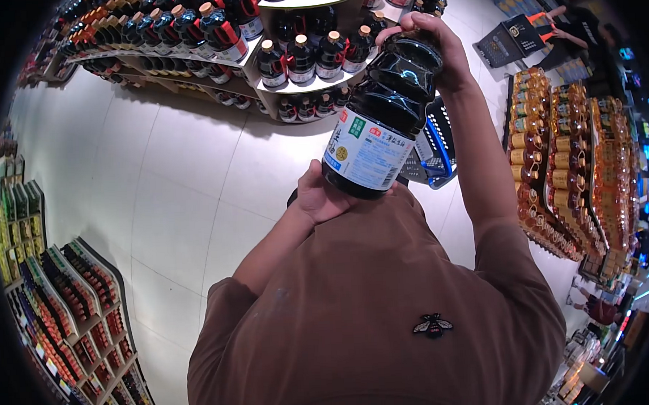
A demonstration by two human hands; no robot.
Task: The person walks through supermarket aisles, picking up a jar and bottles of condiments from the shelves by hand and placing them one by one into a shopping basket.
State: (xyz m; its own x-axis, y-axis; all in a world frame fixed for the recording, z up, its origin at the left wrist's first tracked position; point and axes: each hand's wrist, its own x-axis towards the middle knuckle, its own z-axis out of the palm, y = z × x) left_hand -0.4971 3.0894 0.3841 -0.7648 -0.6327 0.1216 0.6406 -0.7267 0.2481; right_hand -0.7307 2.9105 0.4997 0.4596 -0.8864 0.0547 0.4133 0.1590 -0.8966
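A large dark bottle (pixel 379 120) with a white and blue label is held tilted in front of my chest, its neck toward the upper right and its base toward the lower left. My right hand (pixel 433 46) is wrapped round its top end, the fingers curled over the neck. Under the base, my left hand (pixel 320 195) supports the bottle, with part of the fingers hidden behind it. The label faces up toward me. Behind the bottle, partly covered by it, is a dark shopping basket (pixel 438 143) with a blue handle.
Shelves (pixel 261 78) of dark bottles stand ahead. Racks of amber oil bottles (pixel 532 150) are at the right, and shelves of small goods (pixel 75 300) at the lower left. A person (pixel 585 35) beside a dark box (pixel 513 38) is at the upper right.
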